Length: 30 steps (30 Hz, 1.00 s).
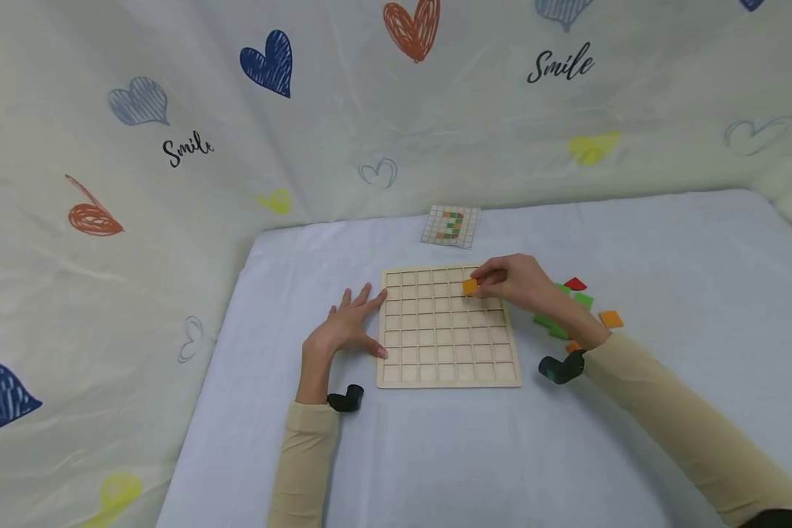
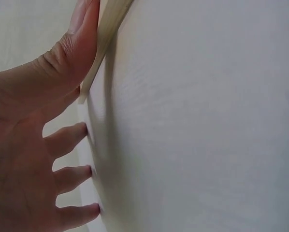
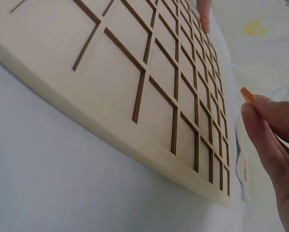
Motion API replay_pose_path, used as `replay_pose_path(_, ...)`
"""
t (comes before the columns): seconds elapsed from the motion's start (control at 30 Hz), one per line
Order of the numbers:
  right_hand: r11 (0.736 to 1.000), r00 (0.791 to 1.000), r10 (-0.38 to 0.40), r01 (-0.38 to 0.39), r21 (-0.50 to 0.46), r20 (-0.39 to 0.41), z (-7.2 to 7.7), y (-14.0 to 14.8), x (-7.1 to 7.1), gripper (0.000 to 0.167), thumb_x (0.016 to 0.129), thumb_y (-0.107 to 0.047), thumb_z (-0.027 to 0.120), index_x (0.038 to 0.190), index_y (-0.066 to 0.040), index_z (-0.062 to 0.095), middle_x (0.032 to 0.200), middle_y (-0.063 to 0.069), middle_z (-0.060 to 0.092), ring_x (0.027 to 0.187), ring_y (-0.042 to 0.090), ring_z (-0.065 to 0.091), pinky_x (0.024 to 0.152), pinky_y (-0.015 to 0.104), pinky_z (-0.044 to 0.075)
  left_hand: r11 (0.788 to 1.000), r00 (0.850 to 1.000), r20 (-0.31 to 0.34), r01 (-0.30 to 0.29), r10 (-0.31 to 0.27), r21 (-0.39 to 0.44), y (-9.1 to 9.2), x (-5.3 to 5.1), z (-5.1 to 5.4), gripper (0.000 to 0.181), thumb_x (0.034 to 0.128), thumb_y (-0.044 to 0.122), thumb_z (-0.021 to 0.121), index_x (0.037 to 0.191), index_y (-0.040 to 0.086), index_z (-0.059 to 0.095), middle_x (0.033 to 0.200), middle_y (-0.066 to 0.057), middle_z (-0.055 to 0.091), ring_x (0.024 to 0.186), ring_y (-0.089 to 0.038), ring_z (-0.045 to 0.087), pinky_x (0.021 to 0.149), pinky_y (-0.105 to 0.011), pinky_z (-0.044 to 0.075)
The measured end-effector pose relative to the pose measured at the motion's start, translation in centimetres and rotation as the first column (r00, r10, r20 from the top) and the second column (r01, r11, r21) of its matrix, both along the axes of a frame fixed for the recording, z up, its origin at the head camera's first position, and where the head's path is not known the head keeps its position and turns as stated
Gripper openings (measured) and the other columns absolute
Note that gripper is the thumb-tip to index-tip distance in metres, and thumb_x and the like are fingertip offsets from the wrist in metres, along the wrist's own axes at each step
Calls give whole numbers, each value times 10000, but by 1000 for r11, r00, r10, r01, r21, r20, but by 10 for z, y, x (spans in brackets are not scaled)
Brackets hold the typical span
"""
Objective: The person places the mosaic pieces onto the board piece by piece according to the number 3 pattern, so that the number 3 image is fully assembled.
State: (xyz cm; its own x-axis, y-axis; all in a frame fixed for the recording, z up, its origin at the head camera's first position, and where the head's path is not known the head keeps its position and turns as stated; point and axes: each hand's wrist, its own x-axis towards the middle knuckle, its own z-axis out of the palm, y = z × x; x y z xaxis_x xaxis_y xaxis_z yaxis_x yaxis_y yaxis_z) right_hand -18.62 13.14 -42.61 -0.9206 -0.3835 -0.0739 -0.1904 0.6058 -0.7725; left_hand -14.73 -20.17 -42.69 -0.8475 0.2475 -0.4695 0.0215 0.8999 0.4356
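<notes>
Sleeves (image 1: 689, 422) nearest; right hand (image 1: 520, 280) pinching orange tile (image 1: 469, 287) over board (image 1: 437, 337); left hand (image 1: 347, 323) spread against board's left edge.

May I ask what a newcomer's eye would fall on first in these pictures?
Probably the orange tile, pinched in the right hand over the far right part of the pale grid board. The left hand lies spread at the board's left edge. Bright green, red and orange pieces lie on the white cloth to the board's right.

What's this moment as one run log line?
Right hand: pinches orange tile above grid board | Left hand: touches board's left edge | Pattern card: beyond board | Loose tiles: right of board
</notes>
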Motion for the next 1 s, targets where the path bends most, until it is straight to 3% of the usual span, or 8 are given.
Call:
replay_pose_path(0.13,1000,1000,-5,5,-8,24,-4,-12,-6,285,882,-126,809,1137,-10,759,1007,113,779,890,209,728,778,260,544,1000,1000,-7,7,-7,-8,0,-1,-1,1201,706,326,955,1655,290,221,1742,-40,16,1590,-385,-112,1271,-630,25)
replay_pose_path(0.43,1000,999,19,-19,-23,26,-10,-43,-17,276,860,-118,830,1095,11,763,1029,151,776,892,251,743,867,416,581,1000,1000,-3,1,-1,-6,0,-1,-3,1206,705,327,955,1655,299,212,1741,-31,8,1591,-374,-120,1274,-620,15)
replay_pose_path(0.7,996,997,71,-69,-57,32,-19,-68,-25,282,863,-117,828,1100,22,761,1050,161,773,921,266,746,905,439,580,999,1000,-12,-22,22,-27,-4,-1,-3,1218,688,321,967,1653,289,225,1744,-44,18,1592,-389,-105,1267,-640,27)
replay_pose_path(1.0,996,996,91,-91,-22,13,-20,-77,-27,285,866,-84,813,1105,55,744,1029,184,769,919,299,743,890,443,582,1000,1000,-6,-16,16,-9,1,-3,-5,1209,689,342,964,1650,301,232,1743,-37,23,1594,-382,-103,1271,-631,25)
